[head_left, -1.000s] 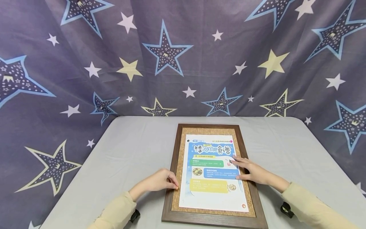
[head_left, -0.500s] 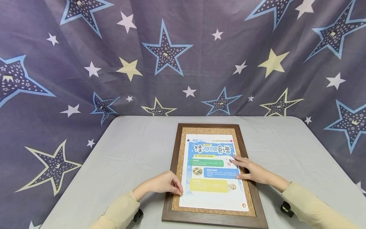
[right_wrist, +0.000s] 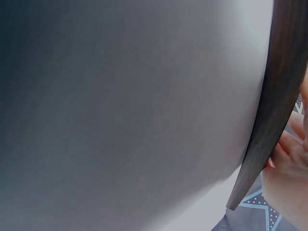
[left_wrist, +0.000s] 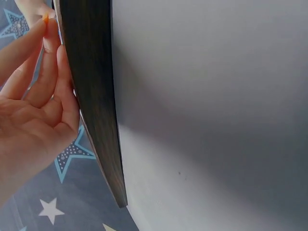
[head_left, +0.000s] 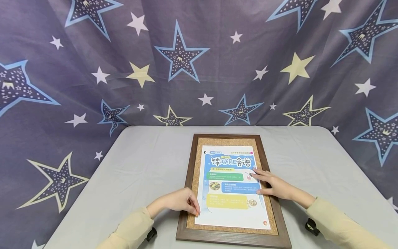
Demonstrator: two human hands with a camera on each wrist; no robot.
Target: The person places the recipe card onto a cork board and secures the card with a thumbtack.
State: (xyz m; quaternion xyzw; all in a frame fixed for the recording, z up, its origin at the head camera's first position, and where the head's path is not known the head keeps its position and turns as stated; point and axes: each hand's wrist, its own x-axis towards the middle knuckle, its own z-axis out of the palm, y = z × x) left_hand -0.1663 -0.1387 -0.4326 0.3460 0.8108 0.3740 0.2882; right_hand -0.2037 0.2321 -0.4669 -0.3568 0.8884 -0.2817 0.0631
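A printed poster (head_left: 231, 218) lies on a framed cork board (head_left: 230, 142). My left hand (head_left: 181, 201) pinches a small orange pushpin (left_wrist: 45, 18) between thumb and fingertips, at the poster's lower left edge. Its tip is hidden. A black pin (head_left: 205, 152) marks the poster's top left corner, a pink pin (head_left: 251, 153) its top right. An orange round spot (head_left: 265, 223) shows at the bottom right corner. My right hand (head_left: 276, 185) rests with spread fingers on the poster's right edge, its palm over the frame.
The board's dark brown wooden frame (head_left: 233, 237) lies flat on a table with a grey cloth (head_left: 149, 155). Behind the table hangs a star-patterned curtain (head_left: 217, 76). Dark wrist devices (head_left: 312, 226) sit below both sleeves.
My left hand has moved right and slightly nearer with the pushpin, from the cork beside the poster onto the poster's left edge. The right hand has stayed in place.
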